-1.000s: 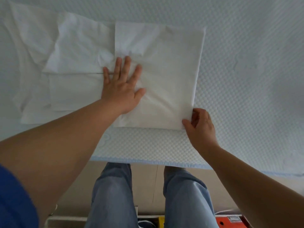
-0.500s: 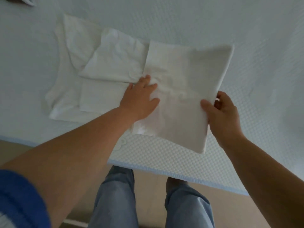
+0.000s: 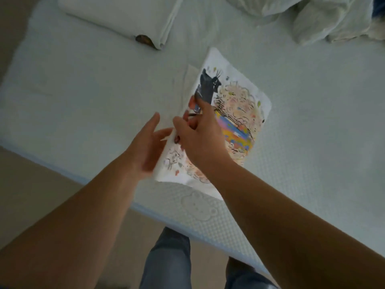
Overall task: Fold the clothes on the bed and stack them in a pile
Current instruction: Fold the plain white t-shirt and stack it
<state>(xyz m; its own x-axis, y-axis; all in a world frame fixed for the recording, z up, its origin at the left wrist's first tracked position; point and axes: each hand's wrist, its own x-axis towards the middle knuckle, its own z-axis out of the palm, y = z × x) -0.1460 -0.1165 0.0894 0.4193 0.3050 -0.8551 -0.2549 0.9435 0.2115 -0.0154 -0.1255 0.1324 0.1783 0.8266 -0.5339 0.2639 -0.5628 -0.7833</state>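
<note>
A folded white shirt (image 3: 235,113) with a colourful print facing up lies near the front edge of the bed (image 3: 312,142). My right hand (image 3: 200,134) lies across its left half, and thumb and fingers pinch the shirt's left edge. Just left of that edge is my left hand (image 3: 145,147), fingers straight and relaxed, fingertips touching the shirt's side. The shirt's lower left part is hidden by my hands.
A folded white garment (image 3: 125,19) lies at the back left of the bed. Crumpled unfolded clothes (image 3: 316,17) are heaped at the back right. The mattress edge with blue piping (image 3: 145,207) runs diagonally below the shirt, with floor and my legs beyond.
My right hand has carried the shirt's right side over to the left, so the printed face now shows. My left hand has come off the cloth to its left edge. The view has swung.
</note>
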